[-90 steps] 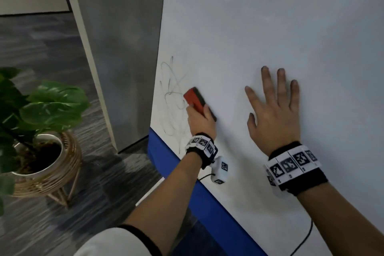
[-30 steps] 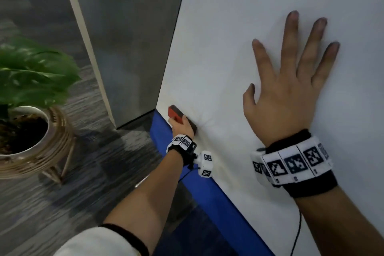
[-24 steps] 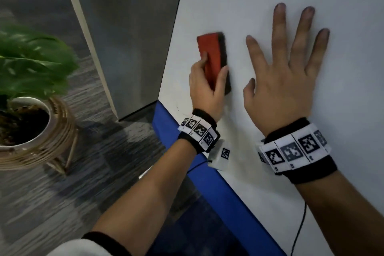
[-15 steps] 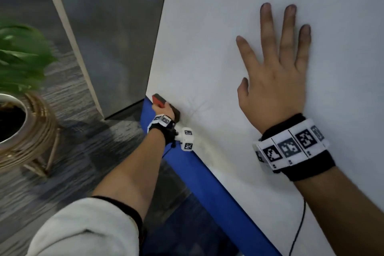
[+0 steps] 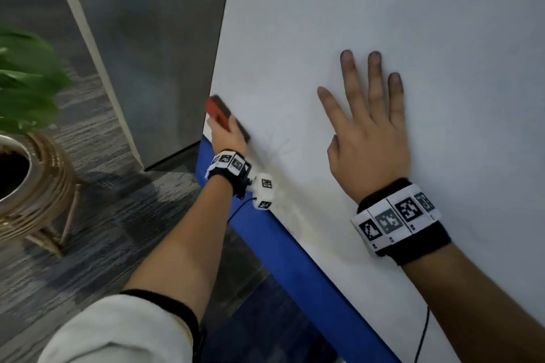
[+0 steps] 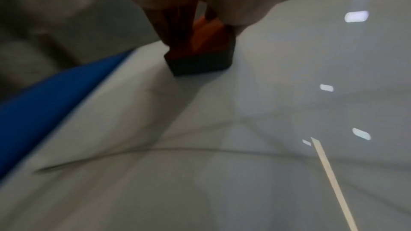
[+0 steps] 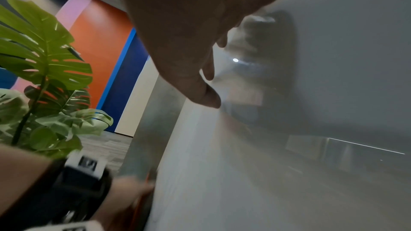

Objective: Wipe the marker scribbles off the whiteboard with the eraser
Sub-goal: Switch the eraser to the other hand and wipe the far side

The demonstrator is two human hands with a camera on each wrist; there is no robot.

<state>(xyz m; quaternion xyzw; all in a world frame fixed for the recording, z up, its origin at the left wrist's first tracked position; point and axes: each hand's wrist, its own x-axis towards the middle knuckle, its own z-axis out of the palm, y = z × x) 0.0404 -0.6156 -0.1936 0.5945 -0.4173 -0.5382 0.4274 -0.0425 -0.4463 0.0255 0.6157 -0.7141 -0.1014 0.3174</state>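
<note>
- Head view: the left hand (image 5: 228, 135) grips the one red eraser (image 5: 219, 111), its dark felt pressed to the whiteboard (image 5: 324, 3) at the lower left corner, just above the blue frame (image 5: 295, 253).
- Half a second ago the eraser sat lower, against the blue frame; it has since slid a little up the left edge. Three seconds ago a large scribble filled this corner, and that is gone.
- Faint marker strokes (image 5: 277, 147) remain just right of the eraser, one small cluster; the left wrist view shows one thin line (image 6: 155, 150) there too. I judge the job nearly done, with one more pass needed over them.
- The right hand (image 5: 368, 132) lies flat on the board, fingers spread wide, holding nothing.
- Counted: two hands, one eraser, one potted plant (image 5: 26, 85) on the floor.
</note>
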